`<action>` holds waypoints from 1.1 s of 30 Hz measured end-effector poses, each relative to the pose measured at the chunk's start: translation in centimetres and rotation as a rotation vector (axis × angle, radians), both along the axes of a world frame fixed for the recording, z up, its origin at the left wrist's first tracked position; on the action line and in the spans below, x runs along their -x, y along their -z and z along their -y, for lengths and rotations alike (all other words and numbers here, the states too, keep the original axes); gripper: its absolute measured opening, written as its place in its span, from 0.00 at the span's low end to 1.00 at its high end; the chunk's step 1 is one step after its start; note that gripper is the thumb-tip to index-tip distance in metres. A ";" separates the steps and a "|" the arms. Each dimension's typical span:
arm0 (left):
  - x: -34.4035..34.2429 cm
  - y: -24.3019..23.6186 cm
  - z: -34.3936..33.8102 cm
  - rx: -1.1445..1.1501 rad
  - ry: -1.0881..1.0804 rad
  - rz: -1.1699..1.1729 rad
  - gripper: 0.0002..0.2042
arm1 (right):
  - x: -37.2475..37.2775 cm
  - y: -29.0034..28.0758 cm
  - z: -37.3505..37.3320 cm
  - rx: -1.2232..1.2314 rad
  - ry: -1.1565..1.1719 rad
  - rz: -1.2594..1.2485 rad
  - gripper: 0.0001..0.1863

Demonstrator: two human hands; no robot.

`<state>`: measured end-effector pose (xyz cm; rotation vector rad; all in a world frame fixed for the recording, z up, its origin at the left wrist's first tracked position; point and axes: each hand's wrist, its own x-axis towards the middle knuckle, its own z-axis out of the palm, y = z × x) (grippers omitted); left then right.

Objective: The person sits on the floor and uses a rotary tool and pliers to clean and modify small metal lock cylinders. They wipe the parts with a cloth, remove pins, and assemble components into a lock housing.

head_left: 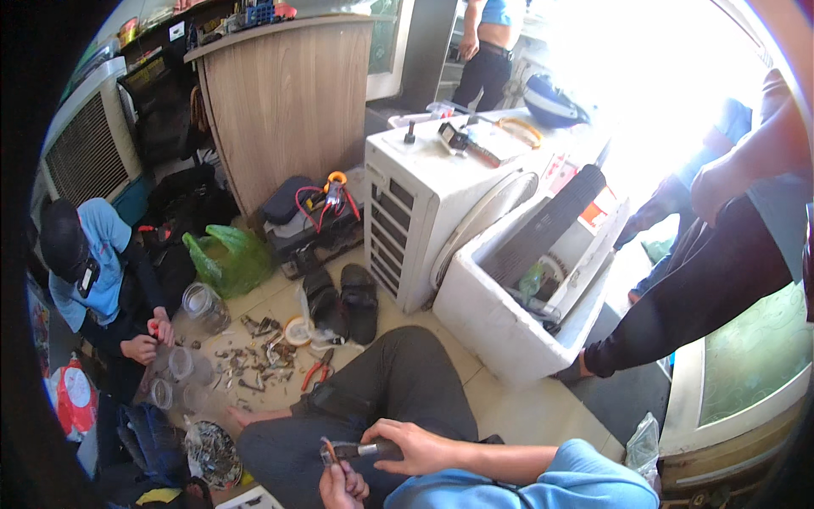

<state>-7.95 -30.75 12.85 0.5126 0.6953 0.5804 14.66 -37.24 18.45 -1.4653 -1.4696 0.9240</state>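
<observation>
My left hand [342,482] is closed on a small copper-coloured metal piece [329,450] above my lap. My right hand [403,445] is closed round a tool with a dark handle and silver metal end [356,450], which meets the piece. Red-handled pliers [318,369] lie on the floor beyond my legs, near a pile of small metal parts [263,360] and a roll of tape [298,331].
A co-worker [93,271] crouches at left by clear jars [203,305] and a green bag [225,261]. Ahead stand an air-conditioner unit [390,229], a foam box [509,343], black sandals [356,301] and a wooden counter [280,110]. Other people [695,288] stand right and behind [487,47].
</observation>
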 end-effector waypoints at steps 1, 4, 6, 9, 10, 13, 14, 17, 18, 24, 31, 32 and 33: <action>-0.2 -0.4 0.0 -0.095 0.001 -0.133 0.13 | 0.5 0.0 0.1 0.002 0.010 0.036 0.23; 0.3 0.0 -0.3 -0.290 0.009 -0.381 0.12 | 2.4 -0.4 0.2 -0.136 0.012 0.203 0.23; 0.0 0.2 -0.3 -0.455 0.072 -0.546 0.11 | 3.3 -0.1 0.5 -0.223 -0.020 0.332 0.24; -0.7 -0.9 0.2 -0.977 0.155 -0.787 0.08 | 3.5 0.1 0.5 -0.318 -0.069 0.341 0.24; -1.0 -1.5 0.4 -1.112 0.146 -0.810 0.07 | 3.4 -0.2 0.2 -0.337 -0.091 0.342 0.23; 0.0 -0.9 1.1 -1.167 0.327 -0.778 0.04 | 3.4 -1.5 -1.4 -0.431 -0.100 0.407 0.21; 0.0 -1.0 1.3 -1.202 0.394 -0.769 0.04 | 3.3 -1.8 -2.1 -0.369 -0.119 0.362 0.20; 0.1 -1.5 1.6 -1.266 0.561 -0.861 0.06 | 2.9 -2.4 -5.3 -0.211 -0.184 0.189 0.16; 0.1 -2.1 1.9 -1.244 0.506 -0.792 0.06 | 2.8 -2.0 -6.7 -0.190 -0.200 0.131 0.17; -0.1 -6.6 1.5 -1.117 0.161 -0.677 0.11 | 0.0 2.8 -9.4 0.635 -0.278 -0.440 0.17; 1.9 -3.2 0.7 -0.831 -0.135 -0.759 0.10 | 1.1 4.9 -3.0 0.355 -0.232 -0.745 0.19; 2.0 -2.8 0.7 -0.827 -0.143 -0.775 0.10 | 1.7 5.9 -2.3 0.385 -0.212 -0.704 0.19; 2.0 -2.7 0.7 -0.826 -0.131 -0.775 0.10 | 2.0 6.4 -1.8 0.338 -0.211 -0.774 0.18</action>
